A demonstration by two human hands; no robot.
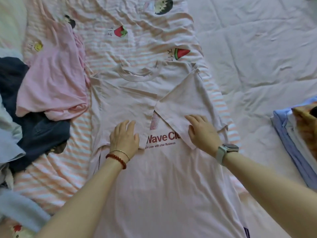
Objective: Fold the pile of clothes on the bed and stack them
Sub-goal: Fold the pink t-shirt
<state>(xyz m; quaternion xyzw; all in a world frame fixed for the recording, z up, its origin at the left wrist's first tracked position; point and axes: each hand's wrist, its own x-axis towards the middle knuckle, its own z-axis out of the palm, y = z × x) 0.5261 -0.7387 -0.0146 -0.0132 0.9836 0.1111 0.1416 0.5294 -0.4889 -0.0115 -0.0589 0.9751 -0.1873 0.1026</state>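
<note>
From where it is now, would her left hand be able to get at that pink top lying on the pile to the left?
Probably yes. The left hand lies flat on the T-shirt, holding nothing, and the pink top sits uncovered on the dark clothes on that hand's side, with only striped sheet between.

Pale pink T-shirt (163,177) — red print "Wave Cl…", partly covered; beneath it, "in Love with your Business".

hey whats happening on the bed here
A person is folding a pale pink T-shirt laid flat on the striped sheet. Both sleeves are folded in over the chest, and the left hand and right hand press them flat. Unfolded clothes lie heaped to the left; a folded stack sits at the right.
</note>
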